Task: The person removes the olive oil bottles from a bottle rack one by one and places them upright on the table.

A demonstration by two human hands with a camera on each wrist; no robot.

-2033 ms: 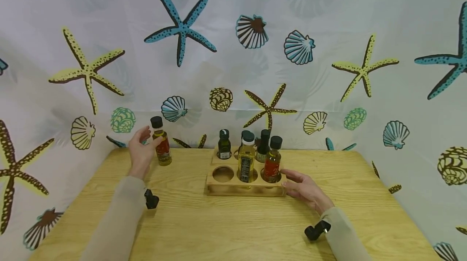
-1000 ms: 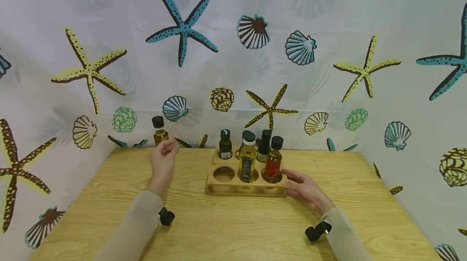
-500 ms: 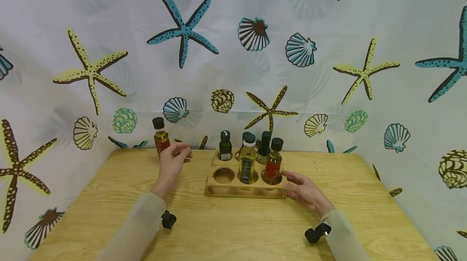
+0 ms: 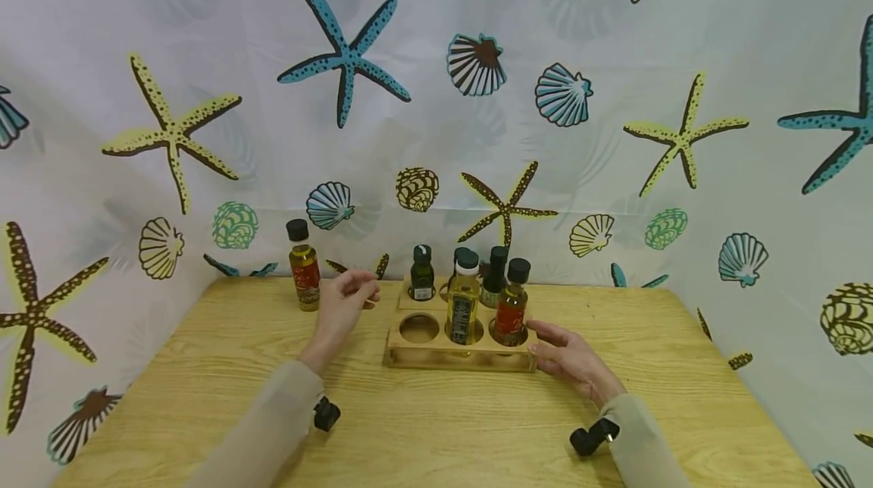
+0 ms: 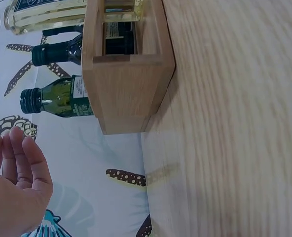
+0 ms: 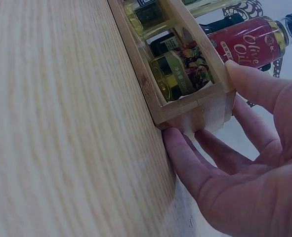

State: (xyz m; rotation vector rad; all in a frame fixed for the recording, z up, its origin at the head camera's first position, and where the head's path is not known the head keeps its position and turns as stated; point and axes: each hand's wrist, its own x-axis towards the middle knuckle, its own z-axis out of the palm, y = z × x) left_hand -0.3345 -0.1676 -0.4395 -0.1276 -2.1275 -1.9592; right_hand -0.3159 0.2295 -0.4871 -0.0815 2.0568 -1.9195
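Note:
A two-tier wooden bottle rack (image 4: 464,358) stands mid-table. Its front row holds a pale yellow oil bottle (image 4: 463,310) with a white-necked dark cap and a red-labelled olive oil bottle (image 4: 510,315); the front left hole is vacant. At the rack's right end, my right hand (image 4: 576,363) touches the wood with its fingertips, thumb at the upper edge in the right wrist view. My left hand (image 4: 341,314) hovers left of the rack, fingers loosely bent, holding nothing. Behind that hand, another red-labelled oil bottle (image 4: 305,273) stands upright on the table.
In the rack's back row stand a small green bottle (image 4: 421,277), a dark-capped bottle partly hidden behind the yellow one, and a dark green bottle (image 4: 494,279). A cloth (image 4: 436,132) printed with starfish and shells hangs behind the wooden table (image 4: 436,427).
My left hand has moved from beside the separate red-labelled bottle rightwards, past its front, towards the rack. That bottle stays in place, and my right hand keeps its position at the rack.

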